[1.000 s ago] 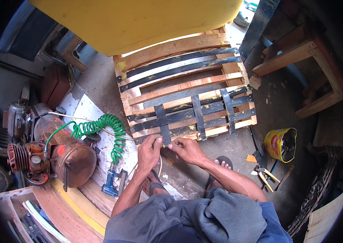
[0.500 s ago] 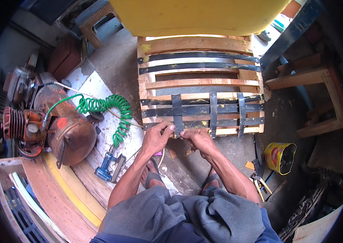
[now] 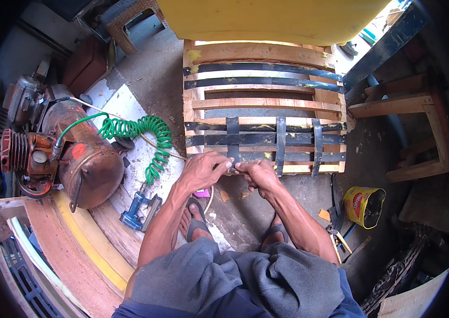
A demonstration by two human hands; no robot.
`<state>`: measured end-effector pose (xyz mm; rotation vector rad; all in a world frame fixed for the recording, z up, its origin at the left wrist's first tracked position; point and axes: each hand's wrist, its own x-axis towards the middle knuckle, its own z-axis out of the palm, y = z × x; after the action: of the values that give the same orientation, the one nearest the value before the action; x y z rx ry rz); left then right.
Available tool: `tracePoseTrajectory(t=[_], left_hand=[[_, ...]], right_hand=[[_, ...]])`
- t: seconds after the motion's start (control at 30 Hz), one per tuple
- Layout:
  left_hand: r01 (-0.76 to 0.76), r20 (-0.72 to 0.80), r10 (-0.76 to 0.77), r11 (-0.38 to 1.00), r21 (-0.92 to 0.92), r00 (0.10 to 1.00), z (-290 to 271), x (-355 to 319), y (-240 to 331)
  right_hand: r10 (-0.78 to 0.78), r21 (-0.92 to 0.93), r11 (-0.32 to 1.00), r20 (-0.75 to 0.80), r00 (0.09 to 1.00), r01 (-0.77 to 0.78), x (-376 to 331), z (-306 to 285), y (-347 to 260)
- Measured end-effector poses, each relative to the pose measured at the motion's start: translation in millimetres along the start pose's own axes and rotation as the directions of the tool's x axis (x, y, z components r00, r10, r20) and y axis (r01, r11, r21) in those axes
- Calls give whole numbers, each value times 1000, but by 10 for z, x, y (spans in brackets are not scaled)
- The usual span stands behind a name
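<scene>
A wooden frame (image 3: 267,51) with slats stands before me, black rubber straps (image 3: 267,139) running across it from side to side. Three shorter straps cross these lengthwise, woven over and under. At the lower end of the leftmost short strap (image 3: 233,127), by the frame's near edge, my two hands meet. My left hand (image 3: 199,174) pinches the strap end between thumb and fingers from the left. From the right, my right hand (image 3: 261,176) pinches it with thumb and forefinger, other fingers curled. The fingertips hide most of that end.
To the left stands a rusty air compressor (image 3: 95,172) with a coiled green hose (image 3: 153,139) leading to a blue air tool (image 3: 138,212). Yellow foam (image 3: 267,21) rises behind the frame. Rightward are a yellow bucket (image 3: 365,205), pliers (image 3: 342,241) and a wooden stool frame (image 3: 428,132).
My hands have drawn closer together, and my fingertips now cover the strap end that hung visible between them. The whole view has shifted slightly.
</scene>
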<state>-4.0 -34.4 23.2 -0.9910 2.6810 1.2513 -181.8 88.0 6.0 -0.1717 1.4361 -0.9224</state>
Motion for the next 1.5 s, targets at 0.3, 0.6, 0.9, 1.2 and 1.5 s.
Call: tracePoseTrajectory(t=[0.3, 0.6, 0.9, 1.2, 1.5], left_hand=[[1, 19, 0, 1000, -3, 1000, -43, 91, -15], [45, 73, -45, 999, -5, 996, -103, 74, 43], [-11, -35, 1, 959, -283, 999, 51, -98, -116], [-248, -190, 233, 967, -60, 954, 208, -269, 26], [-213, -452, 146, 972, -102, 880, 142, -147, 29]], right_hand=[[56, -13, 998, 18, 998, -56, 48, -38, -92], [-49, -277, 960, -51, 998, 33, 25, -86, -101], [-227, -528, 828, -8, 974, 188, -19, 61, 78], [-546, -810, 488, 8, 838, 326, -59, 39, 253], [-392, -709, 621, 86, 916, 333, -460, -540, 644]])
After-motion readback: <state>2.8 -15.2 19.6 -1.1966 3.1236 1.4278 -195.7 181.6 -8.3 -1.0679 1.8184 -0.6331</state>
